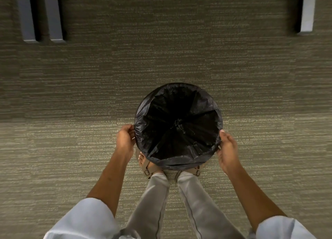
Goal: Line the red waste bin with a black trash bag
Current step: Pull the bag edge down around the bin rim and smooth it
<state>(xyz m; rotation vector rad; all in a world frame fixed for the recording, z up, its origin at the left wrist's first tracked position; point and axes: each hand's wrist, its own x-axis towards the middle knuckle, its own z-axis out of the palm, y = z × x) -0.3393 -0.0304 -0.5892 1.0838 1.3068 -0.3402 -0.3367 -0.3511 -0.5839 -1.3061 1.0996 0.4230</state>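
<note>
Seen from straight above, a round bin stands on the carpet just in front of my feet. A black trash bag [177, 125] fills it and folds over the whole rim, so no red of the bin shows. The bag's knotted bottom sits at the centre. My left hand [124, 140] grips the folded bag edge on the bin's left side. On the right side, my right hand [227, 149] holds the bag edge against the rim, thumb on top.
Striped grey-green carpet [89, 95] covers the floor all round. Two grey furniture legs [41, 14] stand at the far left, and another grey leg [308, 10] at the far right. My sandalled feet [146, 165] are right behind the bin.
</note>
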